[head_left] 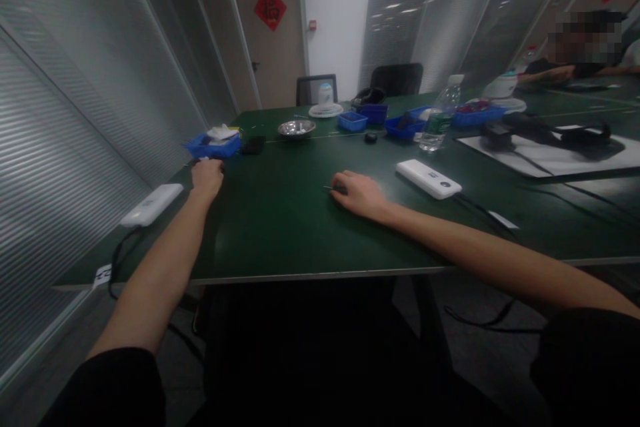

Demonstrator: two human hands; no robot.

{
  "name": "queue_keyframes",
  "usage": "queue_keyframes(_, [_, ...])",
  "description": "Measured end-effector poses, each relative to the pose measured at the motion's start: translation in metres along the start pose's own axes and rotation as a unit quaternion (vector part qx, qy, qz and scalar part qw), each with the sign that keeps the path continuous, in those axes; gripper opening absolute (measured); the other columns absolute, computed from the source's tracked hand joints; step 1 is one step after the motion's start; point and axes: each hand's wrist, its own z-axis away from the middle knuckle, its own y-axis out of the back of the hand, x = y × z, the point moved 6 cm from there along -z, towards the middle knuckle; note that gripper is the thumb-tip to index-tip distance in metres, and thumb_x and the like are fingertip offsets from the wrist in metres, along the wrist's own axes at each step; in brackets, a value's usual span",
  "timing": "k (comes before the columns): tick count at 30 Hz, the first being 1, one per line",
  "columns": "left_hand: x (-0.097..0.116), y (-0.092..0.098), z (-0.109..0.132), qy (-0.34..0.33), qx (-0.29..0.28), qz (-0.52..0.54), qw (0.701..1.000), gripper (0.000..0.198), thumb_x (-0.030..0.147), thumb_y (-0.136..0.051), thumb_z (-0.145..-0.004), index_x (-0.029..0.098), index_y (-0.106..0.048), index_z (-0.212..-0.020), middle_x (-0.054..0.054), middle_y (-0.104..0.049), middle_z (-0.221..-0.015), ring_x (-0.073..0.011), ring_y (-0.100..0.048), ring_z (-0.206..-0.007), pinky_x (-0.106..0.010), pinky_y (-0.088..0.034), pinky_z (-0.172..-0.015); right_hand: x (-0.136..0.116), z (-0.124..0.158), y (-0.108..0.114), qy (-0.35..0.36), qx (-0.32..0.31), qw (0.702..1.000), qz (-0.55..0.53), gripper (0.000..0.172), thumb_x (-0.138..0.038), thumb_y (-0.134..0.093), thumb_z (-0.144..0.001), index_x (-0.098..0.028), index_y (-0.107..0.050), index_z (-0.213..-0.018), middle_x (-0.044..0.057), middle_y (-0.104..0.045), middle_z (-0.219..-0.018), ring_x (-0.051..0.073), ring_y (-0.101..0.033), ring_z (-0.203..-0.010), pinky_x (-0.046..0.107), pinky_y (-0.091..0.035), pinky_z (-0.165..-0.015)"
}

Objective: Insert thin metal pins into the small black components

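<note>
1. First of two white, rounded plastic devices [153, 205]: beside my left forearm.
2. My left grip [207, 179] is just in front of one blue plastic tray [220, 149]; I can't make out whether it's closed on anything.
3. One shiny round metal bowl [297, 128], farther off.
4. My right grip [357, 192] is curled around one dark-handled tool with a thin metal shaft [340, 189], its shaft pointing left.
5. Second white device [429, 178]; behind it, one upright clear plastic bottle [437, 121].
6. Dark green worktop [280, 227]; beyond, one brown door [270, 57] with one red diamond sign [270, 8].

Tabletop [273, 220] free left of right hand [359, 193]; beyond left hand [207, 177], blue tray [213, 147] seemingly blocks.
</note>
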Motion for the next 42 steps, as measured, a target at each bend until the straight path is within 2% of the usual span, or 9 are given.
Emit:
queue_keyframes(4, [0.002,-0.003,-0.004,-0.038,0.022,0.068,0.997,0.038,0.022,-0.057,-0.093,0.017,-0.078,-0.124,-0.018,-0.074,-0.121,-0.0382,-0.066,-0.115,-0.05,-0.047,-0.103,0.0,0.0,-0.001,0.005,-0.001,1.0,-0.005,0.024,-0.037,-0.062,-0.097,-0.024,-0.066,-0.117,0.006,-0.069,-0.118,0.022,-0.066,-0.096,0.031,-0.045,-0.073])
queue_keyframes(8, [0.035,-0.005,-0.008,-0.144,0.016,0.182,0.973,0.031,0.025,-0.061,-0.092,0.023,-0.08,-0.117,-0.01,-0.077,-0.116,-0.032,-0.069,-0.113,-0.044,-0.047,-0.107,-0.002,0.001,0.001,0.016,-0.001,1.0,-0.006,0.025,-0.038,-0.062,-0.098,-0.024,-0.065,-0.119,0.007,-0.069,-0.118,0.022,-0.066,-0.097,0.031,-0.046,-0.076])
queue_keyframes(14, [0.135,0.008,0.021,-0.251,-0.116,0.455,0.846,0.042,0.032,-0.075,-0.085,0.018,-0.075,-0.124,-0.009,-0.078,-0.106,-0.0246,-0.073,-0.102,-0.041,-0.053,-0.1,-0.006,0.002,0.002,0.023,-0.011,1.0,-0.009,0.033,-0.046,-0.057,-0.1,-0.024,-0.063,-0.124,0.007,-0.072,-0.114,0.022,-0.067,-0.092,0.031,-0.045,-0.072])
queue_keyframes(18, [0.201,0.022,0.059,-0.314,-0.231,0.536,0.749,0.057,0.038,-0.079,-0.083,0.017,-0.068,-0.134,-0.011,-0.076,-0.111,-0.0232,-0.071,-0.102,-0.041,-0.053,-0.097,-0.007,0.002,0.002,0.015,-0.023,1.0,0.004,0.037,-0.049,-0.056,-0.1,-0.024,-0.062,-0.126,0.006,-0.075,-0.108,0.023,-0.067,-0.089,0.03,-0.043,-0.071])
queue_keyframes(21, [0.225,0.028,0.078,-0.336,-0.27,0.553,0.713,0.063,0.039,-0.081,-0.082,0.017,-0.065,-0.139,-0.011,-0.074,-0.112,-0.0217,-0.069,-0.098,-0.036,-0.053,-0.088,-0.007,0.003,0.002,0.012,-0.026,1.0,0.011,0.036,-0.049,-0.057,-0.099,-0.025,-0.063,-0.126,0.006,-0.075,-0.106,0.023,-0.068,-0.091,0.03,-0.043,-0.072])
queue_keyframes(24, [0.23,0.029,0.084,-0.343,-0.269,0.529,0.728,0.063,0.041,-0.08,-0.083,0.018,-0.065,-0.14,-0.01,-0.072,-0.113,-0.0192,-0.065,-0.091,-0.032,-0.05,-0.079,-0.007,0.002,0.001,0.017,-0.028,0.999,0.022,0.035,-0.048,-0.057,-0.1,-0.026,-0.064,-0.126,0.007,-0.075,-0.11,0.024,-0.068,-0.097,0.03,-0.044,-0.074])
queue_keyframes(28, [0.228,0.033,0.085,-0.362,-0.254,0.49,0.751,0.045,0.044,-0.077,-0.086,0.017,-0.075,-0.123,-0.01,-0.072,-0.112,-0.0193,-0.063,-0.089,-0.032,-0.048,-0.076,-0.006,0.001,-0.001,0.025,-0.03,0.999,0.03,0.035,-0.05,-0.056,-0.102,-0.027,-0.066,-0.127,0.006,-0.075,-0.111,0.023,-0.068,-0.096,0.03,-0.044,-0.074])
queue_keyframes(35, [0.229,0.031,0.085,-0.354,-0.261,0.5,0.746,0.039,0.044,-0.077,-0.087,0.016,-0.078,-0.114,-0.01,-0.074,-0.112,-0.0224,-0.066,-0.095,-0.037,-0.05,-0.088,-0.007,0.002,0.0,0.034,-0.021,0.999,0.029,0.034,-0.047,-0.056,-0.103,-0.027,-0.067,-0.128,0.007,-0.071,-0.117,0.024,-0.067,-0.099,0.03,-0.045,-0.076])
queue_keyframes(42, [0.231,0.032,0.089,-0.366,-0.299,0.512,0.718,0.037,0.045,-0.073,-0.091,0.019,-0.078,-0.117,-0.01,-0.074,-0.121,-0.0253,-0.067,-0.113,-0.04,-0.047,-0.103,-0.008,0.003,0.0,0.034,-0.018,0.999,0.036,0.036,-0.045,-0.055,-0.104,-0.028,-0.068,-0.132,0.008,-0.07,-0.118,0.024,-0.067,-0.098,0.031,-0.046,-0.076])
